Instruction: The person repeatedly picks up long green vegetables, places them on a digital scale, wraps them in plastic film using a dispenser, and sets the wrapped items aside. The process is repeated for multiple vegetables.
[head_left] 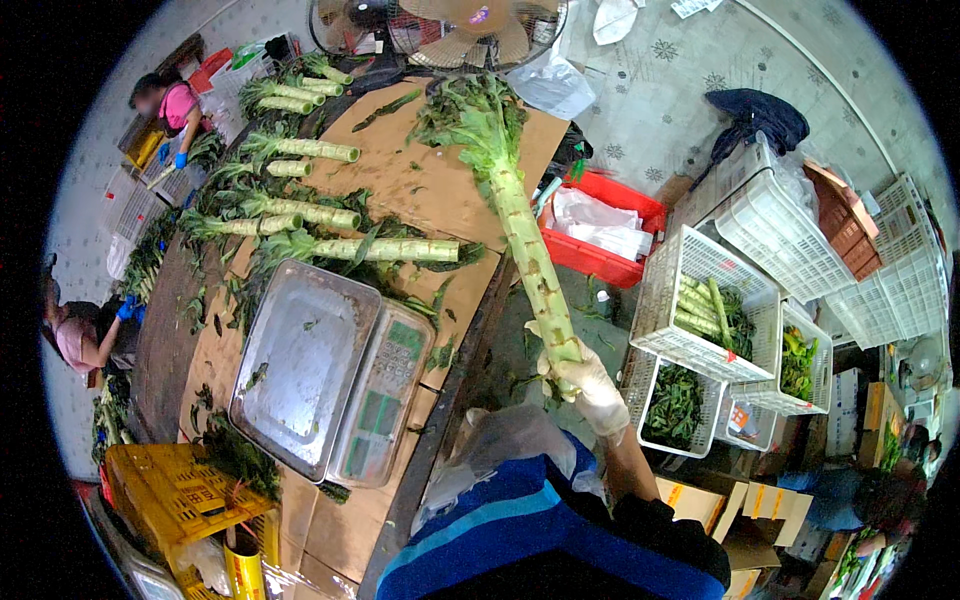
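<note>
My right hand [592, 388], in a pale glove, is closed around the lower end of a long celtuce stalk [527, 240]. The stalk is pale green with peeled-looking bands. Its leafy top [478, 118] reaches over the far edge of the cardboard-covered table [420, 180]. My left hand is not in view. Left of the held stalk, another celtuce [390, 250] lies on the table, with several more celtuces [315, 149] in a row beyond it. A weighing scale [385, 395] with a shiny metal tray [305, 365] stands on the near part of the table.
Right of the table are a red crate [610, 262] with white bags and a white crate [655, 300] holding cut stalks. A white basket [712, 405] holds leaves. A yellow crate [165, 490] sits at lower left, a fan [470, 30] at the far end. Several people work nearby.
</note>
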